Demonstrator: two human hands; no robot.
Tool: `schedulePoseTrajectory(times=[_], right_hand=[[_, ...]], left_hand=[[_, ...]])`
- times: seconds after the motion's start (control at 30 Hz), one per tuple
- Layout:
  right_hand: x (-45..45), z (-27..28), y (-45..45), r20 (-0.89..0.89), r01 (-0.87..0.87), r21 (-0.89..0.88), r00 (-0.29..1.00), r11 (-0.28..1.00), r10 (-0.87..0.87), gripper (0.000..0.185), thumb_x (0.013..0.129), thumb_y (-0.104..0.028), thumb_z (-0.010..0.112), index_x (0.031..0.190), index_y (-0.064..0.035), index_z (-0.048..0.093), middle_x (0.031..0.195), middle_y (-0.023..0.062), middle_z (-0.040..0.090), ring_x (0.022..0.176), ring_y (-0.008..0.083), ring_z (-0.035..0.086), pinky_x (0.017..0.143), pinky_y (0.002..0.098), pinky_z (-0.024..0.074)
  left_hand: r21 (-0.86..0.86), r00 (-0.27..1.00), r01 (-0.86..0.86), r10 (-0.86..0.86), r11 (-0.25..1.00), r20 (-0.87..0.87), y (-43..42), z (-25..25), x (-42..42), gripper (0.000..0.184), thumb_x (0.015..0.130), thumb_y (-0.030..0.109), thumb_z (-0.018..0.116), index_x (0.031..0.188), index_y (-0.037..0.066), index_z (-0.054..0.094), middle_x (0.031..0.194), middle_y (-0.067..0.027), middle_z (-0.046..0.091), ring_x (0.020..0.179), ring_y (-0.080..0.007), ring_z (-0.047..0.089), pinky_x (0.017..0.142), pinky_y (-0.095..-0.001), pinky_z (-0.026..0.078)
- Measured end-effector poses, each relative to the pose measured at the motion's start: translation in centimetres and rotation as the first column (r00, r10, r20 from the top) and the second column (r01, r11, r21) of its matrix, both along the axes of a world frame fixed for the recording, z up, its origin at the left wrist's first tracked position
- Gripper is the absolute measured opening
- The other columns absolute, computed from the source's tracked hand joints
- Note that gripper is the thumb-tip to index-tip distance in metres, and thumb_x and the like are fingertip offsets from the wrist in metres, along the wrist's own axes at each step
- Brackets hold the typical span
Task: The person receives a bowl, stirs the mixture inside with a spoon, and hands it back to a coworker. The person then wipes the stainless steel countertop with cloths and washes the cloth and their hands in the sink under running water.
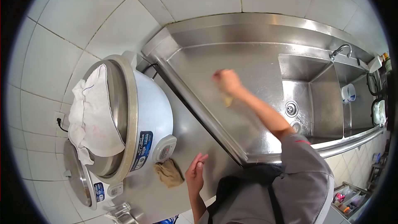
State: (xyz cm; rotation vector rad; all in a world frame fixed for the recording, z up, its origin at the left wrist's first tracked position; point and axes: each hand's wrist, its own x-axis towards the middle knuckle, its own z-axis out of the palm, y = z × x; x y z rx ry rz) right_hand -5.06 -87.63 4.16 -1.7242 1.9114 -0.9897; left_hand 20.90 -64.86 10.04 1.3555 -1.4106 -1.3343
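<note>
My right hand [228,84] reaches over the steel sink counter [248,64], left of the basin, and is somewhat smeared by motion. Its fingers are closed, and a small yellowish cloth [228,101] shows beneath the hand, against the steel. Most of that cloth is covered by the hand. My left hand [195,174] hovers at the lower middle with its fingers stretched out and nothing in it. Nearest to it is a crumpled brown rag [168,173] lying on the lower steel table [186,137].
A large rice cooker [155,112] with a white cloth [93,116] on its lid stands at left. Behind it is a second cooker [77,170]. The sink basin [296,93] and faucet [342,51] are at right. A raised counter rim [203,120] separates the surfaces.
</note>
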Motion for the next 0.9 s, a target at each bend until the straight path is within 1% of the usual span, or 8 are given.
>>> schedulePoseTrajectory(times=[0.1, 0.27, 0.4, 0.5, 0.57, 0.7, 0.83, 0.9], right_hand=[[8.9, -7.1, 1.1, -0.533, -0.157, -0.28, 0.846, 0.947, -0.017, 0.021, 0.079, -0.021, 0.05, 0.093, -0.0127, 0.063, 0.099, 0.0061, 0.058, 0.095, 0.024, 0.055, 0.081, 0.0366, 0.0442], [0.1, -10.3, 8.5, -0.201, -0.338, -0.161, 0.931, 0.927, 0.305, 0.022, 0.075, -0.013, 0.05, 0.095, -0.0097, 0.059, 0.114, 0.0077, 0.048, 0.111, 0.024, 0.042, 0.091, 0.0406, 0.0349], [-18.1, -9.5, 14.6, -0.58, 0.31, -0.018, 0.771, 0.95, -0.263, 0.03, 0.066, 0.006, 0.047, 0.094, -0.0048, 0.055, 0.101, 0.017, 0.053, 0.093, 0.0354, 0.049, 0.074, 0.041, 0.0444], [-24.8, -6.2, 18.8, -0.397, 0.593, 0.066, 0.754, 0.803, -0.524, 0.016, 0.08, -0.01, 0.053, 0.094, -0.0025, 0.054, 0.09, 0.0175, 0.059, 0.08, 0.0347, 0.058, 0.067, 0.0408, 0.0468], [-22.5, -4.5, 19.2, -0.006, 0.436, 0.014, 0.9, 0.9, -0.436, 0.024, 0.082, -0.018, 0.056, 0.1, -0.0032, 0.054, 0.087, 0.0174, 0.062, 0.075, 0.0319, 0.061, 0.067, 0.0379, 0.0475], [-10.3, -1.9, 15.4, 0.178, 0.034, 0.106, 0.983, 0.994, -0.052, 0.027, 0.081, -0.022, 0.055, 0.102, -0.0045, 0.056, 0.083, 0.0165, 0.062, 0.075, 0.03, 0.06, 0.07, 0.0344, 0.0472], [0.7, -6.5, 18.1, -0.304, -0.339, 0.037, 0.892, 0.94, 0.334, 0.039, 0.074, -0.012, 0.057, 0.113, -0.0144, 0.052, 0.126, 0.0071, 0.043, 0.12, 0.0208, 0.033, 0.089, 0.0465, 0.0333], [-1.4, -7.2, 22.1, -0.082, -0.623, 0.007, 0.779, 0.782, 0.622, 0.037, 0.07, -0.003, 0.055, 0.105, -0.0162, 0.058, 0.115, 0.0043, 0.052, 0.113, 0.0197, 0.041, 0.088, 0.0423, 0.0363]], left_hand=[[0.005, 0.999, -0.038, 0.038, 0.999, -0.005, 0.4, 0.9, -0.6, 0.031, 0.09, 0.009, 0.041, 0.12, 0.0, 0.047, 0.105, -0.0132, 0.06, 0.095, -0.0149, 0.055, 0.085, -0.0269, 0.042], [0.015, 0.999, 0.016, -0.017, 1.0, 0.039, 1.4, 0.0, -0.5, 0.031, 0.09, 0.01, 0.042, 0.119, 0.0, 0.048, 0.105, -0.0116, 0.06, 0.093, -0.0145, 0.055, 0.084, -0.027, 0.042], [-0.015, 0.994, 0.073, -0.071, 0.997, 0.083, 0.9, 0.2, -0.8, 0.032, 0.09, 0.013, 0.043, 0.119, 0.0, 0.048, 0.103, -0.0104, 0.061, 0.089, -0.0128, 0.055, 0.082, -0.0261, 0.042], [-0.031, 0.992, 0.128, -0.128, 0.991, 0.006, 0.4, -0.1, -1.5, 0.032, 0.091, 0.013, 0.043, 0.119, 0.0, 0.048, 0.103, -0.0101, 0.061, 0.088, -0.0119, 0.054, 0.081, -0.0253, 0.041], [-0.004, 0.979, 0.194, -0.194, 0.981, 0.068, 0.8, -0.3, -1.3, 0.033, 0.091, 0.014, 0.041, 0.121, -0.001, 0.045, 0.104, -0.0138, 0.059, 0.096, -0.0168, 0.054, 0.083, -0.0295, 0.043], [-0.008, 0.961, 0.274, -0.274, 0.962, 0.031, -0.3, 0.5, -4.2, 0.034, 0.091, 0.015, 0.042, 0.121, -0.001, 0.046, 0.103, -0.0138, 0.06, 0.098, -0.0179, 0.054, 0.084, -0.0305, 0.043], [-0.003, 0.944, 0.327, -0.327, 0.945, 0.034, 0.1, 1.4, -6.4, 0.033, 0.091, 0.015, 0.042, 0.12, -0.001, 0.047, 0.103, -0.014, 0.06, 0.098, -0.0179, 0.055, 0.083, -0.0304, 0.044], [-0.032, 0.934, 0.357, -0.356, 0.934, 0.034, 0.6, 1.1, -6.5, 0.033, 0.091, 0.014, 0.042, 0.12, -0.001, 0.047, 0.103, -0.0142, 0.06, 0.097, -0.0179, 0.055, 0.083, -0.0304, 0.044]])
